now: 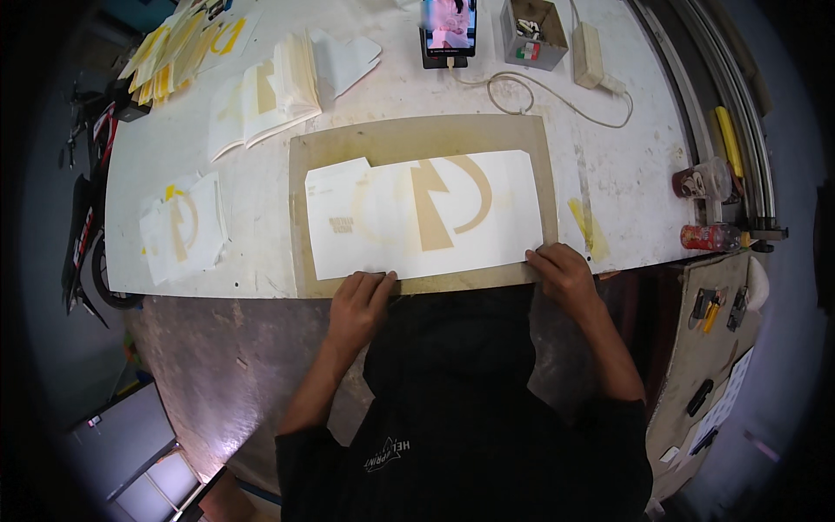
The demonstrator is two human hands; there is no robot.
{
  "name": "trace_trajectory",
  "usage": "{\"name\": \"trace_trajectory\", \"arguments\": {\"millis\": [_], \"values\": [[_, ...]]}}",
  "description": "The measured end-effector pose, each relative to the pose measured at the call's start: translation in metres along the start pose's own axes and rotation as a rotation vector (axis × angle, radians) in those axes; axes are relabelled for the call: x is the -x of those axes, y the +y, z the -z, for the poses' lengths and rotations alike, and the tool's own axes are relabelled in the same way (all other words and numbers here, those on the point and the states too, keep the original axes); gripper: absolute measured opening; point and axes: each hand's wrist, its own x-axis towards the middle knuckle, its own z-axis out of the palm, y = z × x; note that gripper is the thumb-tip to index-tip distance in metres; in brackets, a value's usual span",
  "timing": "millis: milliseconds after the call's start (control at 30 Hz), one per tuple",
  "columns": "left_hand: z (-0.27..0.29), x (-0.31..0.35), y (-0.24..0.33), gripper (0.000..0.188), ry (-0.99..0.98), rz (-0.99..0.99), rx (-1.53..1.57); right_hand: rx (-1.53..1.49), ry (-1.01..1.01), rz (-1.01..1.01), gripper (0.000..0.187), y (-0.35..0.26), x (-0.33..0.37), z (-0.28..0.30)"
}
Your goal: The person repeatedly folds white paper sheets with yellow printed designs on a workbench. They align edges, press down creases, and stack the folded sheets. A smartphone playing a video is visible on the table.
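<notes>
Left hand: the person's left hand [355,301] is at the sheet's near edge, left of its middle, fingertips close together; whether the thumb pinches the paper from below cannot be told.
Right hand: the right hand [565,277] is at the near right corner, fingers bunched on the edge; a firm pinch there cannot be confirmed either.
White sheet: the wide white sheet [383,239] lies between the hands on the olive-grey mat [417,135], slightly askew to it, a tan bolt-and-arc design [432,217] facing up.
Progress: the sheet is spread out on the mat and looks flat; both hands are on it, so its placing or handling seems unfinished. No fold shows across its middle.
Small pile: left of the mat, a loose pile of similar papers [183,230] bears a like design; whether these are finished or waiting cannot be told.
Larger stacks: beyond, a thick paper stack [291,87] and yellow-marked papers [178,48] suggest a repeated job, though how much remains is unclear.
Table's far side: a lit phone [450,30] stands near a grey box [546,54] of small items.
Table's right: a cup [703,181] and a bottle [709,237] are near the rail.
</notes>
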Motion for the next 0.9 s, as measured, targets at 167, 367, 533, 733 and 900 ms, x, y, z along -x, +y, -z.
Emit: {"name": "trace_trajectory", "arguments": {"millis": [167, 367, 533, 733, 900], "values": [[0.002, 0.001, -0.005, 0.042, -0.040, -0.060, -0.014, 0.099, -0.033, 0.084, 0.038, 0.000, 0.002, 0.001], [0.008, -0.001, -0.008, 0.046, -0.122, -0.062, 0.004, 0.107, -0.029, 0.141, 0.045, 0.005, 0.004, 0.001], [-0.004, -0.003, -0.012, 0.042, -0.082, -0.064, 0.028, -0.124, -0.042, -0.069, 0.044, 0.010, 0.010, 0.005], [0.008, -0.022, 0.002, 0.030, -0.161, 0.071, 0.048, -0.771, 0.332, -0.792, 0.034, 0.021, 0.022, 0.014], [0.018, 0.001, 0.015, 0.016, -0.040, 0.504, 0.215, -0.870, 0.331, -0.930, 0.044, 0.011, -0.007, 0.012]]}}
